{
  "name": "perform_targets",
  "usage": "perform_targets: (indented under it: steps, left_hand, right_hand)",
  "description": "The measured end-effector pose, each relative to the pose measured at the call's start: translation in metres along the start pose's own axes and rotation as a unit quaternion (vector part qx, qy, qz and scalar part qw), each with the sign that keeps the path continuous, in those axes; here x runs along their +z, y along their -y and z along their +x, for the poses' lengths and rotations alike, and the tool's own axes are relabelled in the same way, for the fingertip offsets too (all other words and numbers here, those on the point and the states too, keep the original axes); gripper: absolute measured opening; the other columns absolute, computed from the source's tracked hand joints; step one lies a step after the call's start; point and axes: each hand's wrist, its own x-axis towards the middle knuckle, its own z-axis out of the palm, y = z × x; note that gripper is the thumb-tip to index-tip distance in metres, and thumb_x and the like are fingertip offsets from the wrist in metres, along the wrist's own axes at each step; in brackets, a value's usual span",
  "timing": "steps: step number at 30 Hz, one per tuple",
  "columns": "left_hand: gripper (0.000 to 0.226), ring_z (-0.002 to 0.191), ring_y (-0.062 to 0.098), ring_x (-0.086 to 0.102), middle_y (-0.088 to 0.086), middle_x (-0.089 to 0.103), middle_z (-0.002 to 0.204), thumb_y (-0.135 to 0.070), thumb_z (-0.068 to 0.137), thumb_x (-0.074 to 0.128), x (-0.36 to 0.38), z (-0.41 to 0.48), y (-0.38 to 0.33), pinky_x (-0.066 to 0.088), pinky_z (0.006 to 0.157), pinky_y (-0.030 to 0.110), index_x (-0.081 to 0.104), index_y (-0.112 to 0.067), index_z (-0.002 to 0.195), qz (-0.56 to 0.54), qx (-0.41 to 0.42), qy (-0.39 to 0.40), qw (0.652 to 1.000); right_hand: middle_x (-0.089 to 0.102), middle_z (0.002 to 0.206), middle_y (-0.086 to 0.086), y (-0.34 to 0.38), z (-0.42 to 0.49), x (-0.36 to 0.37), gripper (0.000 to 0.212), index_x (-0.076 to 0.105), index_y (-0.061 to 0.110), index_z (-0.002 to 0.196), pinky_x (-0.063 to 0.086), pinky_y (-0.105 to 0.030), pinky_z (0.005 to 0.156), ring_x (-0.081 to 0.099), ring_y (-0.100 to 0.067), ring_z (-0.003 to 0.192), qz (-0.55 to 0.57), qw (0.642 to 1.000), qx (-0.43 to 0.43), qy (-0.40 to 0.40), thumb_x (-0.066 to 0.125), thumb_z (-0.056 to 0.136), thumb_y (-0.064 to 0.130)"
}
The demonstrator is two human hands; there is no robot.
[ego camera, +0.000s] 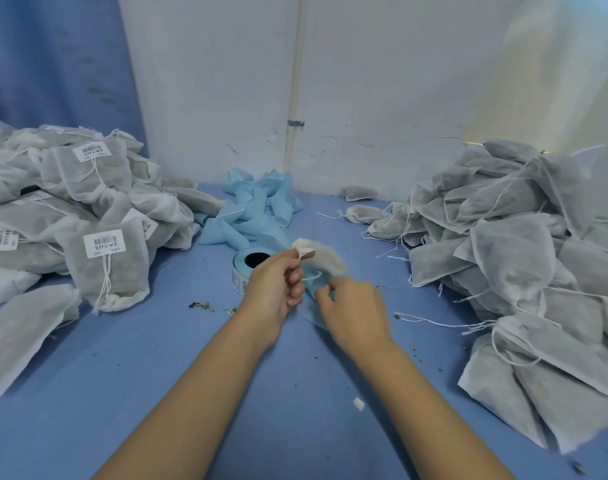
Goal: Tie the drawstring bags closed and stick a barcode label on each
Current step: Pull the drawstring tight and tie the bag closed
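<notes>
A small white drawstring bag (pixel 325 256) hangs between my hands above the blue table. My left hand (pixel 275 284) pinches its gathered neck at the top. My right hand (pixel 353 306) pinches the white string just below the bag, and a loop of string shows between the two hands. Behind my left hand lies the label roll (pixel 249 263), blue backing with a dark core and printed labels on its side. A pile of labelled, tied bags (pixel 88 209) is stacked on the left. A pile of bags without labels (pixel 524 247) rises on the right.
Crumpled blue backing strips (pixel 257 206) are heaped by the wall behind the roll. Loose strings (pixel 434 320) and dried leaf crumbs (pixel 202 305) lie scattered on the blue table (pixel 191 358). White walls close the corner, with a thin pipe (pixel 295 81) running down it.
</notes>
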Motion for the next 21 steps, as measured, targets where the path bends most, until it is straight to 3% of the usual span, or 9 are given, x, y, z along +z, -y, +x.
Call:
perform_targets:
  steps: [3,5,7,9,13,16,17,19,21]
  left_hand:
    - [0.025,0.035,0.008,0.029,-0.004,0.034,0.047,0.000,0.092,0.036,0.003,0.000,0.004,0.018,0.039,0.019,0.057,-0.013,0.092,0.003,-0.002,-0.001,1.000]
    - [0.025,0.035,0.009,0.031,-0.003,0.035,0.047,0.000,0.093,0.035,0.006,0.000,0.005,0.020,0.037,0.018,0.053,-0.014,0.100,-0.020,-0.010,0.010,1.000]
    - [0.024,0.035,0.010,0.031,-0.003,0.036,0.046,0.000,0.093,0.035,0.006,0.001,0.006,0.021,0.037,0.017,0.051,-0.016,0.101,-0.035,-0.013,0.017,0.999]
    - [0.023,0.035,0.009,0.032,-0.003,0.037,0.046,0.000,0.093,0.035,0.006,0.001,0.006,0.021,0.039,0.018,0.051,-0.016,0.099,-0.033,-0.009,0.019,0.999]
    - [0.026,0.037,0.007,0.034,-0.004,0.036,0.045,0.001,0.093,0.035,0.003,0.002,0.008,0.022,0.039,0.018,0.052,-0.014,0.107,-0.026,-0.004,0.015,1.000]
    - [0.029,0.036,0.008,0.031,-0.003,0.036,0.046,0.001,0.092,0.035,0.001,0.003,0.008,0.021,0.039,0.018,0.050,-0.013,0.113,-0.009,-0.009,0.014,1.000]
    - [0.028,0.036,0.009,0.031,-0.003,0.036,0.046,0.000,0.092,0.035,0.001,0.003,0.007,0.022,0.039,0.018,0.051,-0.014,0.110,-0.004,-0.013,0.013,1.000]
    - [0.026,0.037,0.010,0.031,-0.002,0.037,0.047,-0.001,0.093,0.036,0.002,0.001,0.008,0.023,0.039,0.018,0.052,-0.018,0.105,0.004,-0.019,0.014,1.000]
    - [0.028,0.038,0.010,0.032,0.000,0.038,0.051,-0.001,0.093,0.036,0.004,-0.001,0.010,0.024,0.040,0.019,0.052,-0.018,0.107,0.012,-0.024,0.019,0.999]
  right_hand:
    - [0.049,0.140,-0.015,-0.007,0.004,-0.002,0.032,0.062,0.007,0.102,0.036,-0.033,0.080,0.057,-0.032,0.106,-0.114,0.993,-0.003,-0.008,0.039,0.094,0.028]
    - [0.036,0.152,-0.008,-0.011,0.004,-0.002,0.031,0.060,0.009,0.112,0.033,-0.033,0.092,0.050,-0.027,0.118,-0.125,0.992,-0.030,-0.010,0.040,0.094,0.026]
    - [0.050,0.136,-0.004,-0.012,0.001,-0.002,0.029,0.060,0.013,0.116,0.033,-0.032,0.089,0.049,-0.022,0.116,-0.053,0.995,-0.061,-0.065,0.046,0.095,0.027]
    - [0.061,0.098,0.000,-0.006,-0.004,-0.004,0.015,0.063,0.016,0.097,0.035,-0.028,0.071,0.054,-0.018,0.089,0.089,0.986,-0.071,-0.118,0.053,0.092,0.026]
    - [0.053,0.059,-0.004,0.009,-0.003,-0.005,0.033,0.050,0.019,0.061,0.035,-0.033,0.057,0.050,-0.026,0.065,0.165,0.986,-0.011,0.013,0.047,0.090,0.034]
    - [0.063,0.087,-0.019,0.009,0.001,-0.002,0.031,0.054,0.012,0.069,0.040,-0.035,0.070,0.056,-0.036,0.090,0.099,0.994,0.019,0.050,0.042,0.093,0.028]
    - [0.059,0.115,-0.024,0.006,0.002,0.000,0.024,0.060,0.009,0.094,0.040,-0.036,0.083,0.052,-0.036,0.110,0.066,0.996,0.017,0.051,0.041,0.094,0.025]
    - [0.025,0.154,-0.019,0.000,0.003,0.003,0.046,0.038,0.007,0.141,0.024,-0.033,0.108,0.027,-0.030,0.140,0.040,0.998,-0.017,0.043,0.041,0.096,0.019]
    - [0.035,0.149,-0.015,-0.003,0.002,0.005,0.042,0.046,0.006,0.135,0.023,-0.024,0.104,0.033,-0.026,0.136,0.119,0.993,-0.028,-0.003,0.044,0.094,0.012]
